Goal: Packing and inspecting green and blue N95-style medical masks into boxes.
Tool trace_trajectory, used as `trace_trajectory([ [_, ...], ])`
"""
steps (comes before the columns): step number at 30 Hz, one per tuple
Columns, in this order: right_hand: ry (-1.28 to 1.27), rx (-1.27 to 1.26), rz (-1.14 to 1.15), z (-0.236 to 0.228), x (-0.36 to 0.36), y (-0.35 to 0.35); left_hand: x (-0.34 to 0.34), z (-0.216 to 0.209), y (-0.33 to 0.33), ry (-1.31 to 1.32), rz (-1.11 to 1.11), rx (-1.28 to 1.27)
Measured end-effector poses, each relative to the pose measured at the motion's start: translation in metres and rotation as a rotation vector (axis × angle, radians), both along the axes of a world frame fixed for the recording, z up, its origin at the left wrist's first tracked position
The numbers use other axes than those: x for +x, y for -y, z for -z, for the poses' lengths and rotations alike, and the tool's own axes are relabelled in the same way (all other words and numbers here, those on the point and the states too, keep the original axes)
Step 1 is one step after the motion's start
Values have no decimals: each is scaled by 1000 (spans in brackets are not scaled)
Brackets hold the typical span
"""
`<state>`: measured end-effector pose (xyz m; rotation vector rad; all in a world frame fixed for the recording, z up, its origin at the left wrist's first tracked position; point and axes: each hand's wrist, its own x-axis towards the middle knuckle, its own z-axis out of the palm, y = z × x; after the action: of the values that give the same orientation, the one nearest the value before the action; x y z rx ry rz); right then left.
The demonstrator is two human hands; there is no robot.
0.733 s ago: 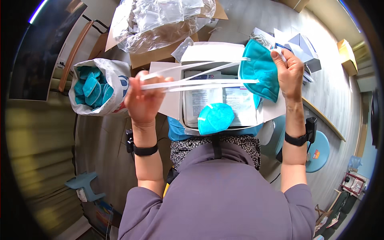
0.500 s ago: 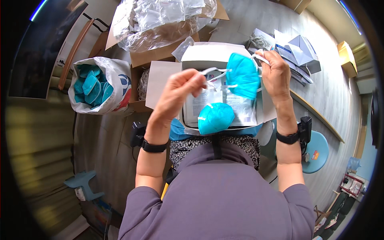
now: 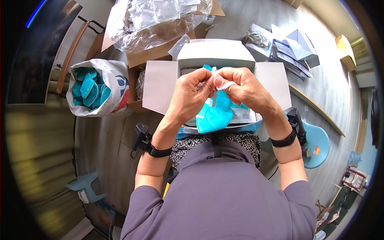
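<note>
Over an open white box (image 3: 273,83), my two hands meet with their fingertips pinched together. My left hand (image 3: 187,96) is closed on a white elastic strap (image 3: 214,99). My right hand (image 3: 250,90) grips the same strap area, and a loop shows between its fingers. Below and behind the hands hangs a turquoise face mask (image 3: 222,98), largely covered by them. Another turquoise mask (image 3: 212,121) lies at the box's near edge on white printed packets (image 3: 243,117). The exact strap ends in the fingers are hidden.
On the left stands a white sack (image 3: 108,72) with several turquoise masks. A cardboard box (image 3: 160,56) heaped with clear plastic bags (image 3: 160,18) is beyond it. Flattened cartons (image 3: 286,60) lie at far right, and a blue stool (image 3: 316,146) stands by my right arm.
My hands have come together from either side. The held mask has moved left and down, now behind my fingers, with its straps pinched between both hands.
</note>
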<state>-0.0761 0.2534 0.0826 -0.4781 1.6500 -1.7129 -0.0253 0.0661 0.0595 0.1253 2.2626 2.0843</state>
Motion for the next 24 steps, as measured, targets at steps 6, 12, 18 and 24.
trace_trajectory([
  [6, 99, -61, 24, 2, 11, 3, -1, 0, -5, -134, -74, -214],
  [12, -270, 35, 322, 12, 5, 1, 1, -1, -17, -96, -45, -295],
  [18, -578, 120, 530, 12, -5, -21, 9, -3, -4, 45, 117, -152],
  [24, -762, 186, 490, 8, -5, -50, 26, -28, 26, 96, 242, -292],
])
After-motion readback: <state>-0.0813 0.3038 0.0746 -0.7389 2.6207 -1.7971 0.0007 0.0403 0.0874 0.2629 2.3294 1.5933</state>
